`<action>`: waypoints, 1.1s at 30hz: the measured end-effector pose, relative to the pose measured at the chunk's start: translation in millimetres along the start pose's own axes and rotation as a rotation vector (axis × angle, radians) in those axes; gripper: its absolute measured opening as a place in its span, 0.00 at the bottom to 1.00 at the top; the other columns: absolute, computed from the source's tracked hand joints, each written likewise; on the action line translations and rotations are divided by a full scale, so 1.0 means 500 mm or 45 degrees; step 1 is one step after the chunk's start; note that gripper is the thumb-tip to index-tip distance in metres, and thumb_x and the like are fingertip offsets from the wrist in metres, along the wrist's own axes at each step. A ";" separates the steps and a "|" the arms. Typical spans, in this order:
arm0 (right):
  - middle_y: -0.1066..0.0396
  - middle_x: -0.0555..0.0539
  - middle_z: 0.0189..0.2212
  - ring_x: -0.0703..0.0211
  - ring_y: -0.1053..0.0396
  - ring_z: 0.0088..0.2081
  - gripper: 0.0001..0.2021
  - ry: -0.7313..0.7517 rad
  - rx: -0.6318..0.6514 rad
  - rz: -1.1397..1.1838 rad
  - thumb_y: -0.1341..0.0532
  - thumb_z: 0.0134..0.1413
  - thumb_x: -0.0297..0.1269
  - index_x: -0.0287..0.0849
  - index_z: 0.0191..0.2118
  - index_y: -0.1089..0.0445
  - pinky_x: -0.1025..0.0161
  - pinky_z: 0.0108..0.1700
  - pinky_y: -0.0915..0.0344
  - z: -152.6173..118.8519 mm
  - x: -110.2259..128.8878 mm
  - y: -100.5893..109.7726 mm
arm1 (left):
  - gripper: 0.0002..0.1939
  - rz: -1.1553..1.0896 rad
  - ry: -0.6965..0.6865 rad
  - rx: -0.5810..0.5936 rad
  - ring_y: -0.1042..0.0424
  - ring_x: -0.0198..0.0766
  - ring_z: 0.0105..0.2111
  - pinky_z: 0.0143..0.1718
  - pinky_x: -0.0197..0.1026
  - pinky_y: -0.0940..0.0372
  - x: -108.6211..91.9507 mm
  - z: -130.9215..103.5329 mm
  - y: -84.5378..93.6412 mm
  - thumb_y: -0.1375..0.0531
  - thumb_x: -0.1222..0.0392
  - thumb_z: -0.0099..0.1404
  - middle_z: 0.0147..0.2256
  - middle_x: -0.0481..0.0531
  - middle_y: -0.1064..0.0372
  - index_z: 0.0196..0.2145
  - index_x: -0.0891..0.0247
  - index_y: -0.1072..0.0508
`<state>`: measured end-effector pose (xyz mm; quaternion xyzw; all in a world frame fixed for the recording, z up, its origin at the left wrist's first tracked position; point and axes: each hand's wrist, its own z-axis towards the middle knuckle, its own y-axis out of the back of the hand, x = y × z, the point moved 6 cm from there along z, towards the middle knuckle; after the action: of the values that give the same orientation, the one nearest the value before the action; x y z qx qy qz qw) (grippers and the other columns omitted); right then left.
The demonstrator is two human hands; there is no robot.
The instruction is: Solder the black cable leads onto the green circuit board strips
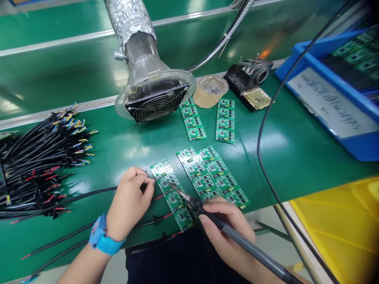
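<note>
My right hand (227, 228) is closed around a soldering iron (217, 221), whose tip points at a narrow green circuit board panel (174, 197). The tip is over or on the panel's upper half; contact is hard to tell. At the panel's left edge my left hand (134, 197) pinches the end of a black cable (100, 192), its fingers near the board. A blue wrist strap (106, 236) circles that wrist. Two more black cables (65, 235) with red ends lie below it, reaching towards the panel. Just right of it lie further circuit board panels (213, 173).
A fume extractor (156, 98) hangs above the bench. Behind the boards stand a tan solder pot-like ring (207, 94) and an iron stand (251, 83). Bundled cables (44, 157) lie left; a blue bin (334, 98) with boards sits right, and a yellow tray (340, 221) below it.
</note>
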<state>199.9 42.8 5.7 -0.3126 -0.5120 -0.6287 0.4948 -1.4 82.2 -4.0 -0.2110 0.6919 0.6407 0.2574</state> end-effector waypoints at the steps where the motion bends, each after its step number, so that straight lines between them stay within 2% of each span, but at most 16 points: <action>1: 0.36 0.50 0.26 0.63 0.33 0.27 0.12 0.020 0.012 0.024 0.42 0.48 0.23 0.45 0.37 0.37 0.67 0.25 0.33 -0.002 0.003 -0.003 | 0.09 0.000 -0.006 0.014 0.35 0.37 0.34 0.37 0.41 0.38 0.004 -0.002 0.003 0.46 0.61 0.62 0.32 0.50 0.37 0.25 0.61 0.29; 7: 0.33 0.49 0.28 0.62 0.30 0.29 0.14 0.210 0.067 0.037 0.41 0.46 0.22 0.44 0.40 0.36 0.65 0.30 0.30 0.012 0.024 -0.034 | 0.07 -0.003 -0.059 0.063 0.34 0.37 0.35 0.37 0.40 0.37 0.020 -0.007 0.012 0.46 0.60 0.62 0.33 0.50 0.35 0.31 0.60 0.28; 13: 0.32 0.50 0.28 0.63 0.31 0.28 0.11 0.199 0.093 -0.006 0.40 0.48 0.25 0.44 0.38 0.36 0.66 0.30 0.30 0.019 0.013 -0.055 | 0.09 0.059 -0.093 0.112 0.35 0.37 0.35 0.38 0.41 0.37 0.010 -0.003 0.007 0.48 0.63 0.64 0.33 0.52 0.36 0.29 0.62 0.29; 20: 0.32 0.50 0.27 0.64 0.31 0.28 0.11 0.233 0.035 -0.027 0.39 0.48 0.25 0.43 0.38 0.36 0.67 0.31 0.30 0.018 0.017 -0.052 | 0.10 0.166 -0.066 0.204 0.37 0.38 0.34 0.39 0.44 0.38 0.001 0.006 0.006 0.49 0.65 0.64 0.31 0.52 0.37 0.27 0.64 0.31; 27: 0.32 0.49 0.27 0.64 0.31 0.27 0.10 0.196 0.095 -0.018 0.39 0.48 0.25 0.42 0.37 0.35 0.67 0.30 0.31 0.023 0.015 -0.057 | 0.10 0.237 -0.054 0.230 0.37 0.38 0.34 0.39 0.45 0.38 0.000 0.010 0.004 0.50 0.66 0.63 0.31 0.52 0.37 0.26 0.64 0.33; 33: 0.34 0.51 0.27 0.65 0.32 0.28 0.08 0.042 -0.028 0.063 0.41 0.50 0.25 0.43 0.36 0.36 0.69 0.28 0.33 0.017 0.001 -0.032 | 0.10 0.255 -0.028 0.226 0.37 0.38 0.33 0.39 0.45 0.37 -0.001 0.008 0.005 0.50 0.66 0.63 0.31 0.52 0.38 0.26 0.65 0.33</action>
<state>183.9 50.4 3.2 -0.3202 -0.4887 -0.6270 0.5152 -2.1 86.4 -2.0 -0.1102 0.7607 0.6016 0.2175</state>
